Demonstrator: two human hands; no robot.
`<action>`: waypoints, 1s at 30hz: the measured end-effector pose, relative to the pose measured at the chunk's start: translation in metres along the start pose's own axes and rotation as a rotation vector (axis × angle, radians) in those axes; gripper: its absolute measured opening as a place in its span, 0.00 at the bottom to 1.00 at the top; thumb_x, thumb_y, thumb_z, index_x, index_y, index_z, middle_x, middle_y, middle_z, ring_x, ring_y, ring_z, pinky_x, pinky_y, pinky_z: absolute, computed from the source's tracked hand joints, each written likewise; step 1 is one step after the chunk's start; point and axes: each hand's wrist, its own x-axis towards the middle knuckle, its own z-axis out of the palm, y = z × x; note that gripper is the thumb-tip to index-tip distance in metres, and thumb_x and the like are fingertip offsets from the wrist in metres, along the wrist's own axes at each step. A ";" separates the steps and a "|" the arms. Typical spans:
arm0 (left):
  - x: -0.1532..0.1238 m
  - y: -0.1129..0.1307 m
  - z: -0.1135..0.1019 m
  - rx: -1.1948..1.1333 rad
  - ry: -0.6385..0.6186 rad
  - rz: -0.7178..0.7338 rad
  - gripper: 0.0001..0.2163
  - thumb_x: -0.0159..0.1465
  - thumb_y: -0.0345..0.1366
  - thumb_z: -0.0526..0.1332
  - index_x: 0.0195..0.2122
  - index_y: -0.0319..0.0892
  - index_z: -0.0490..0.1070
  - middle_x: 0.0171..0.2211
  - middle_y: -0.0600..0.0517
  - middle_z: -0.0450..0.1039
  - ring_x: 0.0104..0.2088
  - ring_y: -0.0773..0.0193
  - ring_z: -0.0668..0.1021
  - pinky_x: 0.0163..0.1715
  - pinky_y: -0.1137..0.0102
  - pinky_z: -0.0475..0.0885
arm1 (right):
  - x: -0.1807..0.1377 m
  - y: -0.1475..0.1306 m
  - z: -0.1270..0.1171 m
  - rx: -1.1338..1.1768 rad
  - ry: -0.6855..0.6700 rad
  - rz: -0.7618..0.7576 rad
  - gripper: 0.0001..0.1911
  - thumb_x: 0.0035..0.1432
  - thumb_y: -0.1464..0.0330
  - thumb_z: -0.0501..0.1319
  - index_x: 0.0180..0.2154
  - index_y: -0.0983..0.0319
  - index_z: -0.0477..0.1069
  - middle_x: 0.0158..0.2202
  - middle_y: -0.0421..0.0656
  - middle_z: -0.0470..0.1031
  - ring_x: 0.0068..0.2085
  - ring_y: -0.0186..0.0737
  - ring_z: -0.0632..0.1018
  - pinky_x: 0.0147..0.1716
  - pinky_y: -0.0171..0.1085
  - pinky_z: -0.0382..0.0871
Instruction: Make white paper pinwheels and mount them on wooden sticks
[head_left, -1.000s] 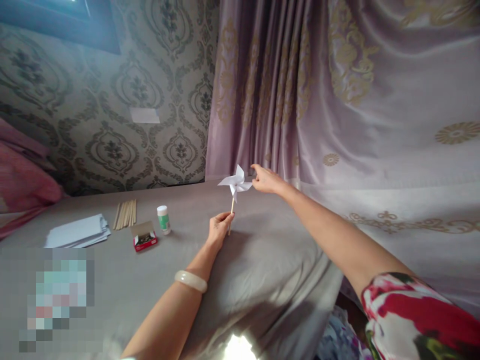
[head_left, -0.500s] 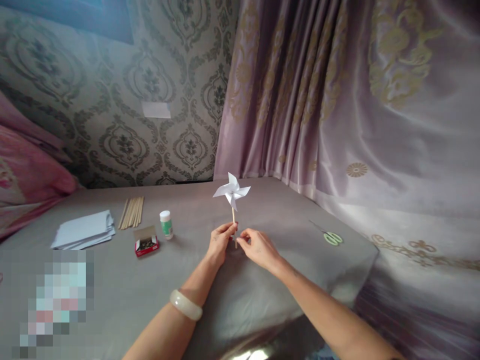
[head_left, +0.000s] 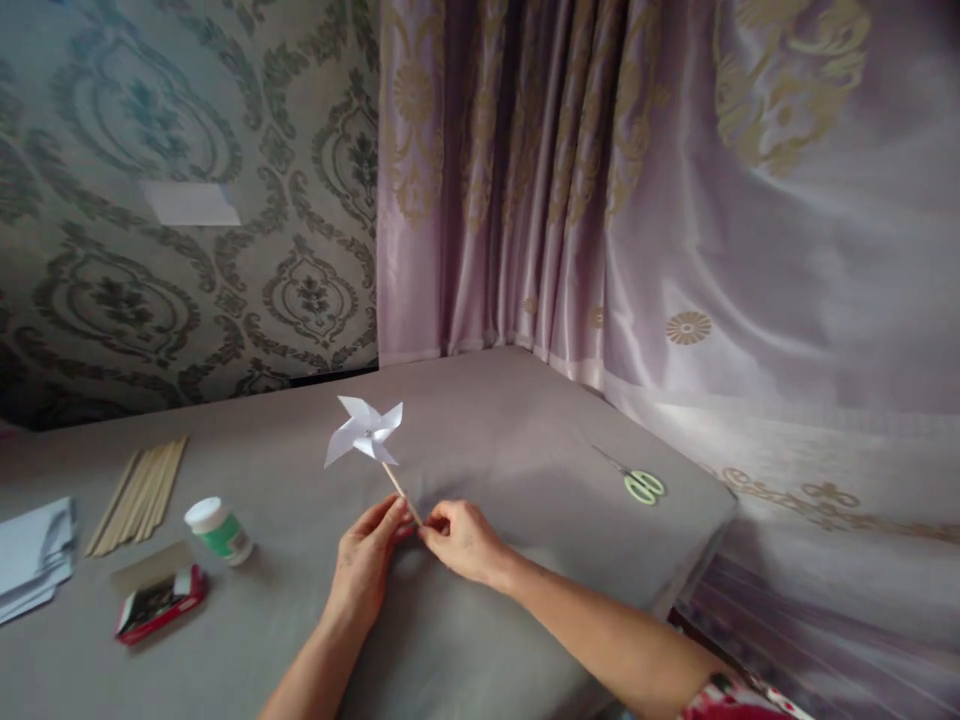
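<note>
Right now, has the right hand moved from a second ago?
Yes: the right hand has come down, away from the curtain, to the stick's lower end.

Scissors [head_left: 627, 473] right of pinwheel [head_left: 367, 436]

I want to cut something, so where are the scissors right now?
In the head view, the green-handled scissors lie on the grey cloth, beyond and right of the right hand.
</note>
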 end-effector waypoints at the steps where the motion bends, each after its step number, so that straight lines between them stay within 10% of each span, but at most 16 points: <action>1: 0.000 0.001 -0.001 0.034 0.022 0.013 0.25 0.38 0.45 0.74 0.36 0.35 0.77 0.33 0.47 0.78 0.30 0.65 0.77 0.31 0.72 0.72 | 0.007 0.006 -0.007 -0.020 -0.013 0.041 0.06 0.53 0.67 0.62 0.32 0.63 0.77 0.28 0.41 0.79 0.27 0.34 0.77 0.25 0.29 0.66; 6: 0.002 0.009 -0.008 0.367 0.102 0.126 0.29 0.41 0.54 0.69 0.39 0.37 0.76 0.37 0.46 0.78 0.35 0.59 0.77 0.34 0.69 0.73 | 0.055 0.054 -0.074 -0.111 0.070 0.232 0.08 0.58 0.68 0.59 0.36 0.64 0.75 0.27 0.41 0.77 0.22 0.31 0.74 0.19 0.27 0.64; 15: 0.011 0.009 -0.015 0.669 0.086 0.171 0.28 0.43 0.59 0.64 0.36 0.41 0.77 0.33 0.47 0.79 0.37 0.53 0.79 0.41 0.65 0.73 | 0.144 0.127 -0.213 -0.380 0.263 0.531 0.14 0.63 0.62 0.58 0.45 0.65 0.70 0.43 0.46 0.73 0.40 0.38 0.76 0.40 0.42 0.73; 30: 0.012 0.006 -0.012 0.687 0.111 0.074 0.24 0.39 0.58 0.64 0.31 0.45 0.79 0.34 0.48 0.81 0.38 0.49 0.80 0.41 0.63 0.75 | 0.225 0.156 -0.224 -0.575 0.353 0.609 0.18 0.62 0.63 0.59 0.50 0.65 0.67 0.50 0.50 0.69 0.46 0.43 0.74 0.44 0.45 0.72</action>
